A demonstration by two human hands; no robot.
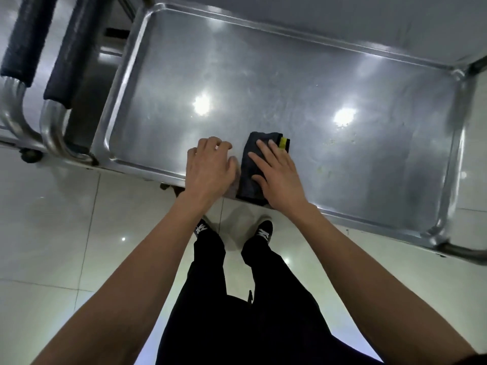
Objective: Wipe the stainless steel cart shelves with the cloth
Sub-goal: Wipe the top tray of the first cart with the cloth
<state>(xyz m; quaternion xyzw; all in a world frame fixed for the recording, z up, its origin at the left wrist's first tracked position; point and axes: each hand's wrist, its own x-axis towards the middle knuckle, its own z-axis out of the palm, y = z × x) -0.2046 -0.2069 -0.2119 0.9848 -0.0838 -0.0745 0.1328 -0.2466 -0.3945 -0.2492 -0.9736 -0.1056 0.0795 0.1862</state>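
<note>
— Fingers of my right hand lie straight and flat on the cloth; I grip nothing, I only press it down on the top shelf. I think a flat palm spreads the pressure, so the whole fold can rub the steel.

— And your left hand?

— It rests just beside, at 9 o'clock from the cloth, with fingers loosely bent and holding nothing. It seems to steady me at the near rim.

— Where exactly is the cloth?

— It is dark and folded, with a yellow tag at its far corner. It lies at 6 o'clock on the shelf, and its near end hangs over the rim.

— Is there room to move?

— Yes. Toward 12 and 3 o'clock the steel is bare, with some pale specks at 3. The raised lip will stop each stroke. At 9 o'clock the padded handles stand, well apart.
</note>
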